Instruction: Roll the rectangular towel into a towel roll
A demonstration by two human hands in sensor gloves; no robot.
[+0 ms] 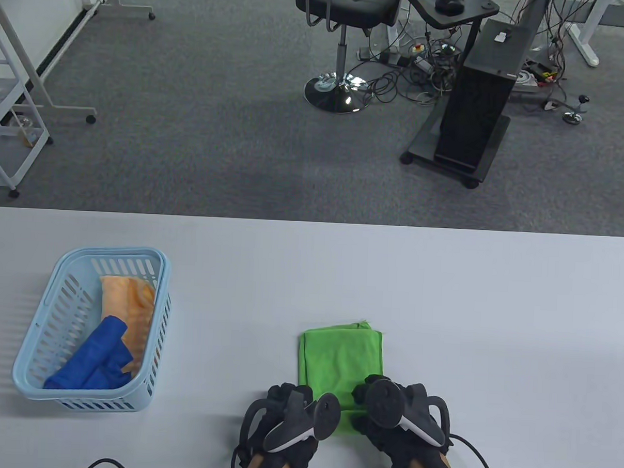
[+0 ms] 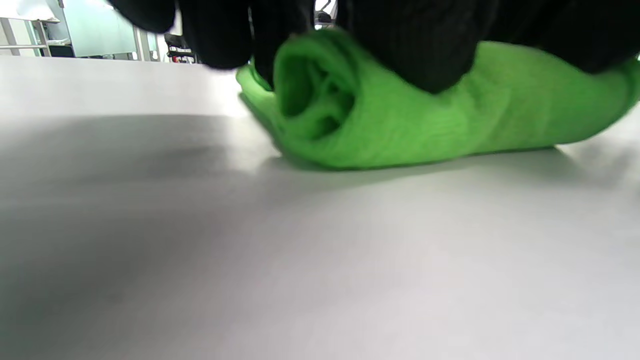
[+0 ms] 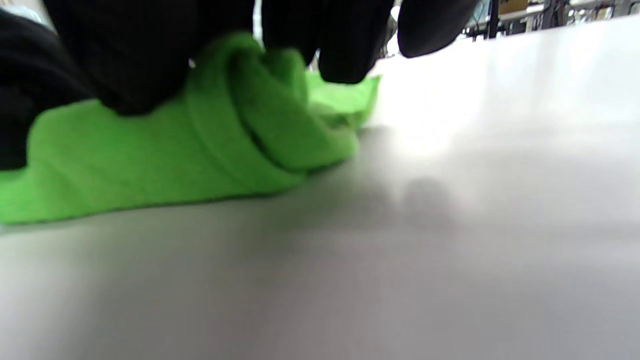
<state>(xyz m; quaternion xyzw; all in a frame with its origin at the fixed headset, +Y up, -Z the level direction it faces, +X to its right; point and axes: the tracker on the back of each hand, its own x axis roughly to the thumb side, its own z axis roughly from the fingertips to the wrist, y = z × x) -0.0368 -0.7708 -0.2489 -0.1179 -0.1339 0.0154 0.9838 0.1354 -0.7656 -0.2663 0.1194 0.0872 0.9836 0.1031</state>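
Overhead, the bright green rectangular microfibre towel is lying flat on the white table, its near end hidden under both gloved hands. Only the wrist views are showing that end rolled, the left hand and right hand gripping it.

Even, bright overhead light filled the table view, sharp throughout. Both wrist views were soft and blurred, with glare on the table far side and dull shadow under the towel.
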